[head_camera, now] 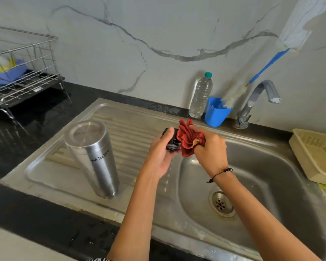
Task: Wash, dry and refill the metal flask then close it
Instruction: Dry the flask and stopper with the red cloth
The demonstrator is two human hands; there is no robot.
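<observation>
Pinching the black lid (170, 141) in the left hand (159, 157) while the right hand (211, 151) bunches the red cloth (188, 140) against it over the sink (252, 166) risks a slip — the lid could drop into the basin — whereas the metal flask (94, 157) stands inverted on the drainboard, easily toppled.

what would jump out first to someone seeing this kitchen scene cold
The red cloth bunched in the right hand, pressed against a black cap held in the left hand, mid-frame above the sink. Next, the metal flask standing upside down on the ribbed drainboard to the left.
</observation>
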